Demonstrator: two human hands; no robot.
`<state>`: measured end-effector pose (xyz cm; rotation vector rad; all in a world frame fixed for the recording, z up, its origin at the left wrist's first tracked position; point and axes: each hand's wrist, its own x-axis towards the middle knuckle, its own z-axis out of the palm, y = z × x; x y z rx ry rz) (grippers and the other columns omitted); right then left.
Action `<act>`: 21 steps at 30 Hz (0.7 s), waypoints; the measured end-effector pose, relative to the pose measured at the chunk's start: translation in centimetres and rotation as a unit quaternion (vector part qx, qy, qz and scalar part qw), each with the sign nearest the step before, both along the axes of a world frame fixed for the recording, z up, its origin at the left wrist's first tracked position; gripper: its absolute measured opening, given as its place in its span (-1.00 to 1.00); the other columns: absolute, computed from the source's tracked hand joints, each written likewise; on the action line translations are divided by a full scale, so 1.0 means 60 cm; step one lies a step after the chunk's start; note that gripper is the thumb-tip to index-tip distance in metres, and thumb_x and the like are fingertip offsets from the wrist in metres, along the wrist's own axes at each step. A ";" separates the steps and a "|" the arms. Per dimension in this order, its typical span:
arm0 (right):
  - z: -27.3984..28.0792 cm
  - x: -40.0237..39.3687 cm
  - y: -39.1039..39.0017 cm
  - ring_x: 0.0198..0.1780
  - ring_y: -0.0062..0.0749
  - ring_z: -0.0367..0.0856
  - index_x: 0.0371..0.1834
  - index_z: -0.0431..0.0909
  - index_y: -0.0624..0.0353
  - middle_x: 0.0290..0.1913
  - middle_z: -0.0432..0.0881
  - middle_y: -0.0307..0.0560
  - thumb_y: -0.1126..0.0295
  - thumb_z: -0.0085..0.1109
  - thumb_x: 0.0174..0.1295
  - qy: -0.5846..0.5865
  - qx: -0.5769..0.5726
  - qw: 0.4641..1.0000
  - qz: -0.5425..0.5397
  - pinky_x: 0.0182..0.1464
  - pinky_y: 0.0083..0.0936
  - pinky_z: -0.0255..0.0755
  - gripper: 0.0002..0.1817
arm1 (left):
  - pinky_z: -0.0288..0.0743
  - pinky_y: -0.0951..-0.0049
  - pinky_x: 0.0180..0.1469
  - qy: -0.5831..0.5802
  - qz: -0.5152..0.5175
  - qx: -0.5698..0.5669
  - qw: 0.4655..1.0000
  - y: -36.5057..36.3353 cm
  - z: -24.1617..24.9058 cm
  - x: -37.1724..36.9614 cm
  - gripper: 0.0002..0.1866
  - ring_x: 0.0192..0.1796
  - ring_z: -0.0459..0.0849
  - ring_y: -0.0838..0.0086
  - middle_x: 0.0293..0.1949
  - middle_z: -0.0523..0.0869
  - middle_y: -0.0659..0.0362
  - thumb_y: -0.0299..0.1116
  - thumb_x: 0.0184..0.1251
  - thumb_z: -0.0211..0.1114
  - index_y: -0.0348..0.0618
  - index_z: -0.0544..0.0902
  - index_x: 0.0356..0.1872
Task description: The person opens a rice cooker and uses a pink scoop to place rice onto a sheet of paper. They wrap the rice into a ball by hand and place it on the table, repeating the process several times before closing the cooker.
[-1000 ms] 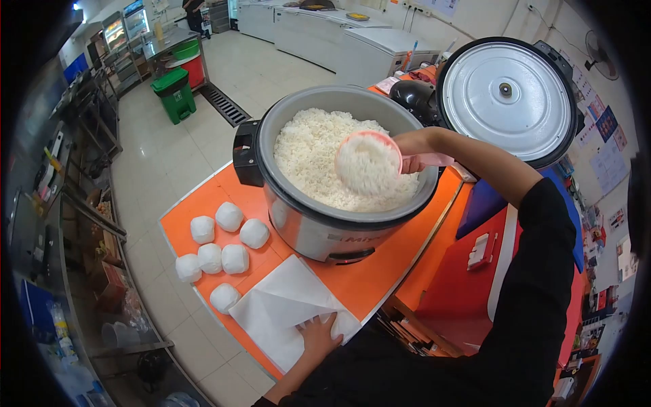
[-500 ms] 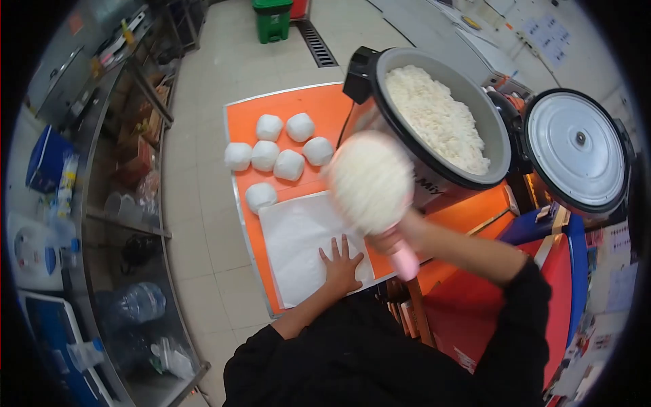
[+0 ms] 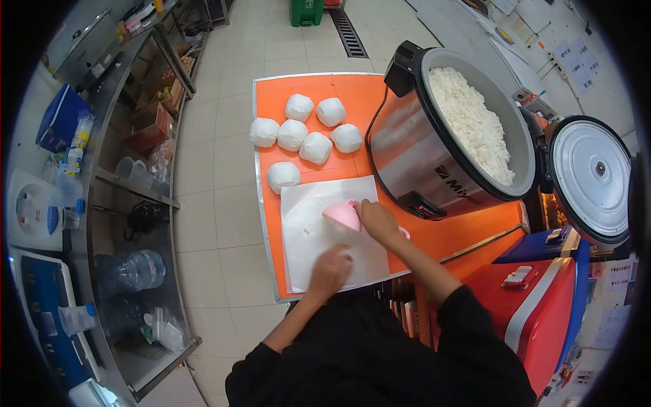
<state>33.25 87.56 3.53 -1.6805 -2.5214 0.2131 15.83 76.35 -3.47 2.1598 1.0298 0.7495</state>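
While right hand (image 3: 377, 220) clamps pink scoop (image 3: 342, 216) on paper (image 3: 319, 234), left hand (image 3: 330, 270) flat, wrapped balls (image 3: 305, 132) beside.

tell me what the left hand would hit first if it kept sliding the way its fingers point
Probably the upturned pink scoop held by the right hand: the left hand lies on the white paper, fingers pointing up-table toward it. Depth is hard to judge.

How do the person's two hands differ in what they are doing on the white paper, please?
The right hand grips a pink scoop turned mouth-down on the white paper; the left hand holds nothing and rests flat on it. The right hand sits nearer the rice cooker, the left nearer the table edge. Both are bare.
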 end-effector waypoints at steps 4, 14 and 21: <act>0.010 -0.064 -0.138 -0.53 -0.13 0.58 -0.14 0.32 0.19 -0.53 0.52 0.03 0.15 -0.06 0.27 -0.027 0.050 0.990 -0.131 -0.57 -0.27 0.44 -0.68 | 0.06 -0.03 0.31 0.137 0.247 -0.028 0.959 0.014 0.106 -0.075 0.07 0.41 0.06 0.17 0.39 0.06 0.03 0.05 -0.17 0.43 -0.20 0.05 0.35; -0.008 -0.087 -0.153 -0.53 0.03 0.60 -0.20 0.22 0.17 -0.57 0.57 0.13 0.21 0.13 0.15 0.061 -0.079 0.978 -0.182 -0.56 -0.19 0.45 -0.64 | -0.16 -0.13 0.35 0.210 0.216 -0.135 0.944 0.008 0.081 -0.103 0.42 0.46 -0.11 0.16 0.43 -0.07 0.06 0.28 -0.45 0.46 -0.23 -0.22 0.39; 0.076 -0.055 -0.130 -0.45 0.08 0.60 -0.05 0.24 0.19 -0.54 0.58 0.15 0.05 0.20 0.09 0.224 -0.118 0.948 -0.193 -0.45 -0.14 0.44 -0.45 | -0.22 -0.10 0.36 0.221 0.213 -0.141 0.941 0.005 0.076 -0.102 0.43 0.47 -0.17 0.21 0.44 -0.11 0.07 0.29 -0.46 0.45 -0.23 -0.25 0.39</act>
